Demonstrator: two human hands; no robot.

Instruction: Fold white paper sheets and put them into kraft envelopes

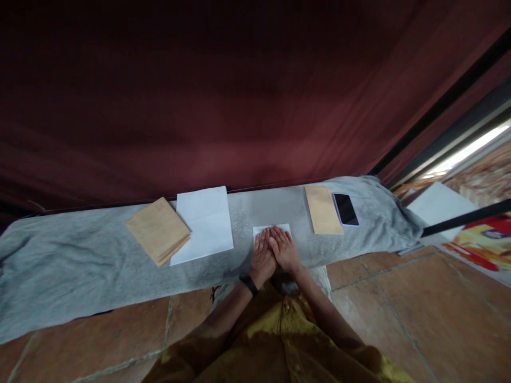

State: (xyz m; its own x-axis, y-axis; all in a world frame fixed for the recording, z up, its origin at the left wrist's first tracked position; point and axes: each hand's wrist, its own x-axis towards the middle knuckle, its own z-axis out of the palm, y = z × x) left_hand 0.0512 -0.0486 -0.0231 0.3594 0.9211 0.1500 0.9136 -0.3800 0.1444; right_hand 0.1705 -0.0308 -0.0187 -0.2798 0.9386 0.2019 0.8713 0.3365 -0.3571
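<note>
Both my hands lie flat on a small white piece of paper (259,229), which appears folded, on the grey cloth before me. My left hand (262,258), with a black band on the wrist, has its fingers stretched forward over the paper. Overlapping it a little, my right hand (284,250) rests with fingers extended. Most of the paper is hidden beneath them. To the left lie white sheets (205,223) and a fanned stack of brown envelopes (157,229). On the right is a single brown envelope (324,210).
A phone (346,209) with a dark screen lies beside the right envelope. The grey cloth (80,266) covers a long, narrow surface against a dark red curtain (239,117). Black metal bars (447,103) stand at the right. Below is a tiled floor (399,303).
</note>
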